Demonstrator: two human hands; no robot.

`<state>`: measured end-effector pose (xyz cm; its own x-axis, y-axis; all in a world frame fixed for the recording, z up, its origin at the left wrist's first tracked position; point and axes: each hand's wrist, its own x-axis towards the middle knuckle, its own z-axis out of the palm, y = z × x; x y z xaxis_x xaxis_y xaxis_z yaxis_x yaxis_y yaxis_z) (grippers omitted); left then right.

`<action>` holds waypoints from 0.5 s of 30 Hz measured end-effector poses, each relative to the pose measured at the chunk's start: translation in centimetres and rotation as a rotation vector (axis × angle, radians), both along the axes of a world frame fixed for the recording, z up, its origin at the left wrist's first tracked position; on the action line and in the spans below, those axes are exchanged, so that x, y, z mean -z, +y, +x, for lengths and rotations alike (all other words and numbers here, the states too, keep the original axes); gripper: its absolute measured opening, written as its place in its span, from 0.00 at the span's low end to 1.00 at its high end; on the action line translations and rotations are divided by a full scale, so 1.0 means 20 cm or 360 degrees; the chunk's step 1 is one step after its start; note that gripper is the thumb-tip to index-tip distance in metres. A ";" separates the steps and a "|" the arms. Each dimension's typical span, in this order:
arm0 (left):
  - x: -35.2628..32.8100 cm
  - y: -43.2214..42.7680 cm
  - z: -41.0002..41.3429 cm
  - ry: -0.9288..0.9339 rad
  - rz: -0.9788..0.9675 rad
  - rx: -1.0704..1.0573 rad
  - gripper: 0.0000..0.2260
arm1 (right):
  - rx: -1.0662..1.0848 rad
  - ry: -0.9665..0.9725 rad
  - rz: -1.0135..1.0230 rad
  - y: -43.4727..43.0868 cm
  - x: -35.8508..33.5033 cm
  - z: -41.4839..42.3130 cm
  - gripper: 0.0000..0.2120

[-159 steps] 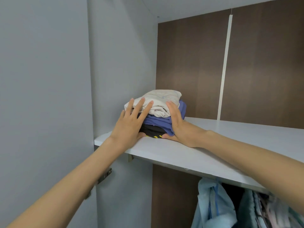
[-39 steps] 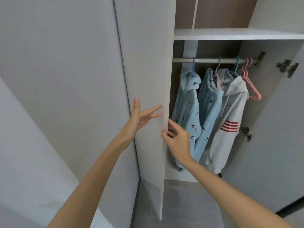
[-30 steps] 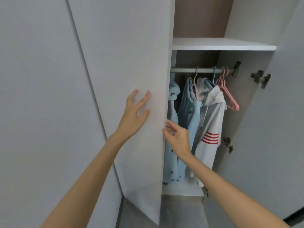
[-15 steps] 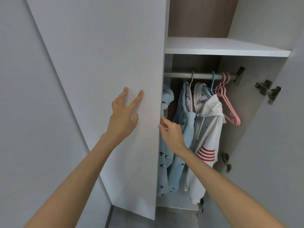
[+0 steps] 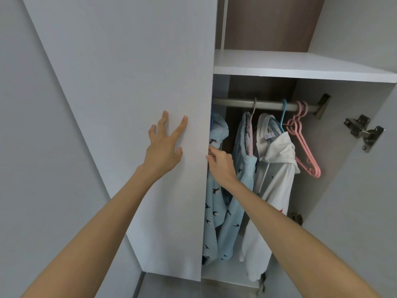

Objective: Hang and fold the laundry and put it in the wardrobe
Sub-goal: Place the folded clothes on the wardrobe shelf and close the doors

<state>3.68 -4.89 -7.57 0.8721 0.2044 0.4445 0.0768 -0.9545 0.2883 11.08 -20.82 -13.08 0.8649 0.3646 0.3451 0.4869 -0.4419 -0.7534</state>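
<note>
The left wardrobe door (image 5: 133, 87) is swung most of the way across the opening. My left hand (image 5: 165, 150) lies on its outer face with spread fingers. My right hand (image 5: 221, 163) grips the door's free edge, its fingertips hidden behind the panel. Inside, light blue bird-print garments (image 5: 225, 211) and a white hoodie (image 5: 272, 175) hang from the rail (image 5: 266, 104). The folded pile on the shelf (image 5: 300, 65) is hidden by the door.
Empty pink hangers (image 5: 305, 147) hang at the rail's right end. The right door (image 5: 365, 190) stands open, with a metal hinge (image 5: 363, 131) on its inner face. Grey floor (image 5: 193, 289) shows below the wardrobe.
The folded pile was on the shelf under both hands. Since then the view dropped and the left door has swung further shut, covering more of the blue garments. Both hands stayed on the door.
</note>
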 end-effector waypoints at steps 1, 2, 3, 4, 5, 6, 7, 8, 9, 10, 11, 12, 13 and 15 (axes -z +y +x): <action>0.00 0.00 0.00 0.0004 0.0010 -0.0007 0.37 | -0.0008 -0.0005 0.0001 0.00 0.00 0.01 0.09; 0.01 0.00 0.00 0.0006 0.0017 -0.0013 0.38 | -0.0014 -0.0012 0.0001 -0.01 0.00 0.01 0.09; 0.01 -0.01 0.01 0.0006 0.0020 -0.0018 0.38 | -0.0013 -0.0022 -0.0004 -0.01 0.00 0.01 0.09; 0.01 -0.01 0.01 0.0009 0.0018 -0.0026 0.38 | -0.0011 -0.0033 -0.0006 -0.01 0.01 0.01 0.09; 0.01 -0.01 0.01 0.0020 0.0012 -0.0035 0.38 | -0.0009 -0.0038 0.0000 0.00 0.01 0.01 0.09; 0.01 -0.02 0.01 0.0032 0.0002 -0.0040 0.38 | -0.0005 -0.0039 0.0013 0.00 0.01 0.00 0.10; 0.01 -0.02 0.00 0.0037 -0.0013 -0.0041 0.38 | 0.0003 -0.0041 0.0026 0.00 0.02 0.00 0.10; 0.00 -0.02 0.00 0.0041 -0.0028 -0.0037 0.38 | 0.0012 -0.0040 0.0037 0.00 0.02 -0.01 0.10; 0.00 -0.02 -0.01 0.0046 -0.0039 -0.0030 0.38 | 0.0019 -0.0026 0.0050 0.00 0.02 -0.02 0.10; -0.01 -0.02 -0.02 0.0052 -0.0040 -0.0023 0.37 | 0.0021 -0.0004 0.0065 0.00 0.01 -0.02 0.11; -0.02 -0.02 -0.04 0.0054 -0.0029 -0.0017 0.36 | 0.0017 0.0021 0.0078 -0.01 0.01 -0.03 0.11; -0.02 -0.01 -0.06 0.0042 -0.0008 -0.0013 0.35 | 0.0011 0.0044 0.0081 -0.02 0.00 -0.05 0.13; -0.03 -0.02 -0.09 0.0012 0.0015 -0.0007 0.33 | 0.0009 0.0064 0.0075 -0.04 -0.01 -0.06 0.15; -0.04 -0.03 -0.14 -0.0068 0.0028 0.0020 0.30 | 0.0037 0.0083 0.0055 -0.08 -0.03 -0.11 0.17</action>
<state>0.81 -5.50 -6.76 0.8547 0.1851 0.4850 0.0525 -0.9603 0.2741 8.82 -22.36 -12.44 0.8902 0.3326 0.3112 0.4362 -0.4258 -0.7927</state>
